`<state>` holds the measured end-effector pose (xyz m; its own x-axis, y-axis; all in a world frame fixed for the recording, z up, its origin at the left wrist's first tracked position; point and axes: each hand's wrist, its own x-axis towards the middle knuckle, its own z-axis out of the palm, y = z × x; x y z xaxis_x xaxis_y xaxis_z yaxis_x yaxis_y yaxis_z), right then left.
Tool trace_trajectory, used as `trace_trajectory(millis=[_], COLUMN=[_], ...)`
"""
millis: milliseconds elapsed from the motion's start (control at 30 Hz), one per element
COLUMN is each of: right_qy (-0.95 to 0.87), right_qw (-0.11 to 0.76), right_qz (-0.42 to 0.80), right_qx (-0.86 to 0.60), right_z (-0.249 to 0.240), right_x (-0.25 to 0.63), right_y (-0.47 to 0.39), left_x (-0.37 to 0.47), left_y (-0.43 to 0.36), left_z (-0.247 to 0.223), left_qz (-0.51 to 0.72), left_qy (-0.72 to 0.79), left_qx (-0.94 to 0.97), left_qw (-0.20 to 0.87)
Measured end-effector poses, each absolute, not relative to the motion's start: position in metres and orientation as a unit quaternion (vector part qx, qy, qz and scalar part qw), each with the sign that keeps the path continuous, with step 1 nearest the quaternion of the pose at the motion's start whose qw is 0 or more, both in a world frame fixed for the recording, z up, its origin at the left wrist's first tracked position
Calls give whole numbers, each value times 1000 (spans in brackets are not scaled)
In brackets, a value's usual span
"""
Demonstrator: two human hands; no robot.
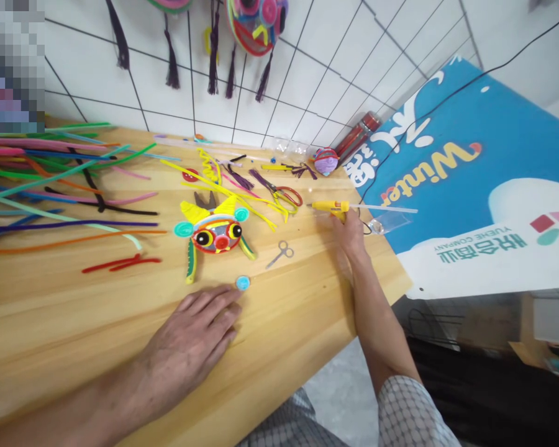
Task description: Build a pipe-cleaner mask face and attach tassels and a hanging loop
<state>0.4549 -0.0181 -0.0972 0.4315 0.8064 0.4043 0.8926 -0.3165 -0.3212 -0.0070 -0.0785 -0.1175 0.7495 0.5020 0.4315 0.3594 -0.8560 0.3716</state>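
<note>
My left hand lies flat on the wooden table with its fingers stretched out. Its fingertips are beside a small blue coiled disc; whether they touch it, I cannot tell. At the right, my right hand is closed around the handle of a yellow hot glue gun, its nozzle pointing left and a clear glue stick jutting from its back. Between the hands and farther back lies a colourful pipe-cleaner animal figure with big eyes and yellow horns. Small grey scissors lie right of it.
Many loose pipe cleaners spread over the left of the table. Red-handled scissors, purple tassels and a striped ball lie toward the back. A blue printed board borders the right edge. Tassels hang on the tiled wall.
</note>
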Motion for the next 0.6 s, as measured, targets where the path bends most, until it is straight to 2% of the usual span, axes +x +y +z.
trace_trajectory(millis=[300,600], right_qy=[-529,-523], right_qw=[299,280], right_qz=[-104,-108], right_qx=[-787,-797], right_z=[-101,-102], right_x=[461,457], right_y=[-16,-15], left_x=[-6,-6], left_y=[-79,-77], left_z=[-117,-112], left_qz=[269,273], left_qy=[233,219], left_qx=[925,929], left_qw=[134,121])
